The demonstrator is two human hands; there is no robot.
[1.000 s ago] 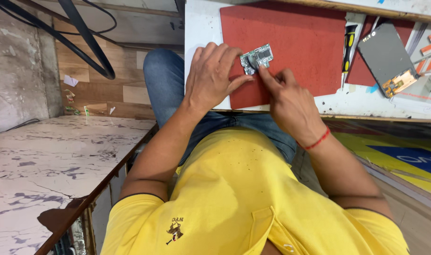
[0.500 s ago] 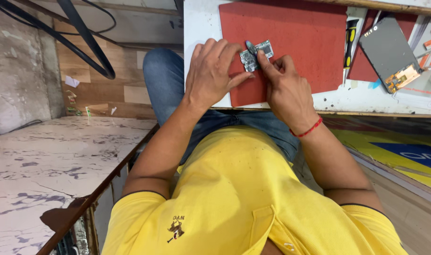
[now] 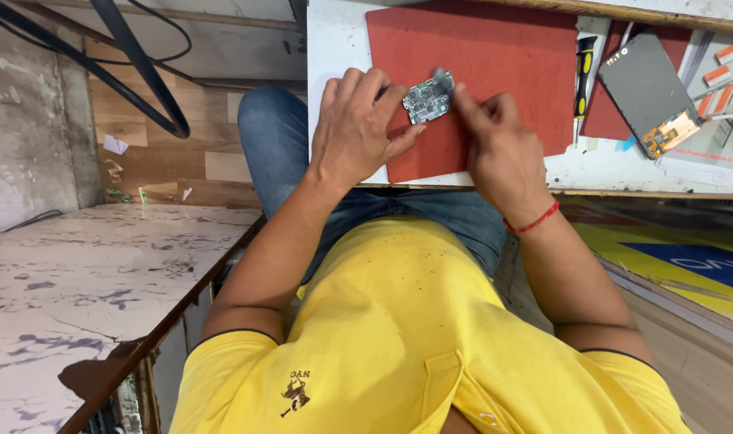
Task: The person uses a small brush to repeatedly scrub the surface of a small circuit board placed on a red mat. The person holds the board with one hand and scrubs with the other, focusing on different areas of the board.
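A small green circuit board (image 3: 427,100) with metal shields is held over a red work mat (image 3: 495,72) on a white bench. My left hand (image 3: 358,128) grips the board's left side with fingers and thumb. My right hand (image 3: 495,145), with a red thread at the wrist, touches the board's right edge with its fingertips; a small blurred thing shows at those fingertips, and I cannot tell what it is.
A dark phone body (image 3: 647,92) with an orange flex part lies on a second red mat at the right. A black-and-yellow screwdriver (image 3: 583,72) lies between the mats. A marble-patterned counter (image 3: 77,297) stands at the left. Black cables (image 3: 133,64) hang at the upper left.
Both hands and the board have shifted slightly left and up over the mat. The right fingers have moved along the board's right edge.
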